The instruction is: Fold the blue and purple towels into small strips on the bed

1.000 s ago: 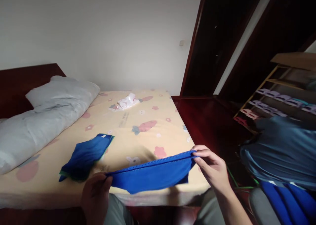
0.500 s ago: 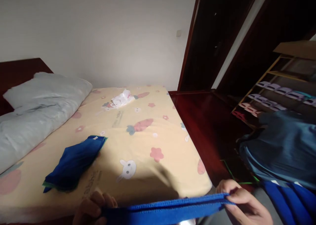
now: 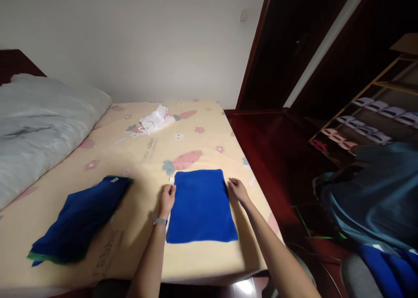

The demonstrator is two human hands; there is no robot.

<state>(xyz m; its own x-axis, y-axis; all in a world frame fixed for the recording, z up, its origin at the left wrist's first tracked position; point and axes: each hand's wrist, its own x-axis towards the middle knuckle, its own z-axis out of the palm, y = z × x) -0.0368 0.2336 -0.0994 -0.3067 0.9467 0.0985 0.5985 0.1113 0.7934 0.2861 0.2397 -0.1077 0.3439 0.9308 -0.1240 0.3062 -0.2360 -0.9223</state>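
Note:
A blue cloth [image 3: 201,206] lies flat on the bed, roughly rectangular, with a small white tag [image 3: 171,180] by its upper left corner. At its left edge is my left hand [image 3: 167,198], fingers curled in on the border, a grey band around the wrist. Just off the opposite edge hovers my right hand [image 3: 239,191], its fingers loosely bent and holding nothing. To the left lies a stack of darker blue cloths [image 3: 85,217] with green edging and a white tag.
The bed [image 3: 209,263] has a cream sheet with carrots and rabbits. A white plastic bag [image 3: 156,119] lies farther back, a grey quilt [image 3: 48,123] on the left. Right of the bed stand a slipper rack [image 3: 362,115], blue-grey fabric [image 3: 385,189] and more blue cloths [image 3: 382,267].
The blue cloth, earlier stretched folded between both hands at the bed's front edge, now lies spread on the sheet. Both hands have moved forward, and the right one has let go.

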